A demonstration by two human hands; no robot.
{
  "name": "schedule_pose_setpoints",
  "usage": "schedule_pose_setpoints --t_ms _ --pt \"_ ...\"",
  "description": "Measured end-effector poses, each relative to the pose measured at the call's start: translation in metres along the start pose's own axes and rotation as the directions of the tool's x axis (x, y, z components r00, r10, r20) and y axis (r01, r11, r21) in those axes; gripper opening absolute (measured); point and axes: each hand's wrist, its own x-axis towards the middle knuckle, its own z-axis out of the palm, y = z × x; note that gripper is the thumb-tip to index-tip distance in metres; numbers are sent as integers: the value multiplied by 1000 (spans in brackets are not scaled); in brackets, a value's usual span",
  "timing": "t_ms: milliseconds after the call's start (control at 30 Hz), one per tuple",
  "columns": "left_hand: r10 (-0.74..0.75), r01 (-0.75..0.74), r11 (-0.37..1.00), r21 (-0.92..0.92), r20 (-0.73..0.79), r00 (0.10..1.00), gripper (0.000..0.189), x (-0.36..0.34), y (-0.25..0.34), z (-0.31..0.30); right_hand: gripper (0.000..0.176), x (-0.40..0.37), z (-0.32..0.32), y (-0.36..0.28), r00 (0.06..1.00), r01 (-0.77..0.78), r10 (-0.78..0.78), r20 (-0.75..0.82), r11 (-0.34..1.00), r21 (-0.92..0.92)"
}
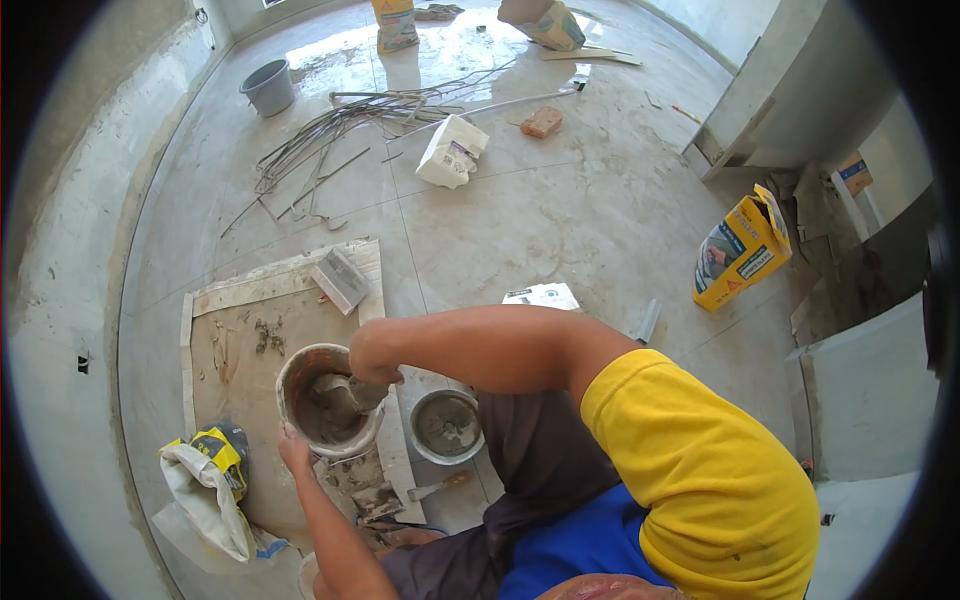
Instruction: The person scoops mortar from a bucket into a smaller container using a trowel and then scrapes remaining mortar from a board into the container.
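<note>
A bucket [287, 385] stands on a mortar-stained sheet [215, 330], with wet grey mortar [328, 425] inside. My left hand [295, 448] is closed on the bucket's near left rim. Over the far right rim, my right hand [374, 355] is closed round a mortar-caked trowel [367, 393] that reaches into the bucket; its handle is hidden by my fingers. Just right of the bucket sits a round bowl [446, 427] with grey residue. A putty knife [440, 487] and a mortar-covered flat tool [378, 503] lie near my feet.
A grey float [340, 281] lies on the sheet's far corner. An opened bag [205, 500] stands at left, a yellow bag [742, 248] at right. Ahead are metal rods [330, 135], a white block [452, 152], a brick piece [541, 122] and a grey bucket [268, 88].
</note>
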Motion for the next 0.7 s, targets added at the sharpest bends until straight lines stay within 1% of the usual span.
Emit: schedule_pose_setpoints --t_ms 33,167,267,333,367,433,567,633,700 --pt "-24 24 999 -26 13 1000 44 0 2 0 40 1 -1 1 1000 2 -2 12 1000 -20" --pt "-4 4 1000 15 20 1000 44 -4 6 -3 40 10 1 3 999 35 -35 10 999 -26" --pt "-2 2 1000 -21 14 1000 44 1 3 0 41 13 0 6 1000 23 -22 17 999 -44" --pt "-70 73 992 -101 39 997 43 -2 5 -1 40 14 1 6 999 35 -34 13 999 -30" --pt "-68 72 992 -102 43 997 43 -2 7 0 40 15 2 5 999 32 -31 15 999 -28" --pt "-7 9 996 -90 20 1000 41 -2 6 -1 39 8 0 2 1000 0 1 20 1000 -24" --pt "-6 7 994 -109 6 1000 40 -7 10 -2 38 5 -2 0 1000 9 -7 28 999 -49" --pt "35 -33 996 -86 17 999 39 -2 4 -1 37 7 -2 -1 1000 14 -13 23 998 -54" --pt "-1 1 997 -78 4 1000 39 -2 2 -2 37 9 -3 -2 999 42 -41 20 997 -60"
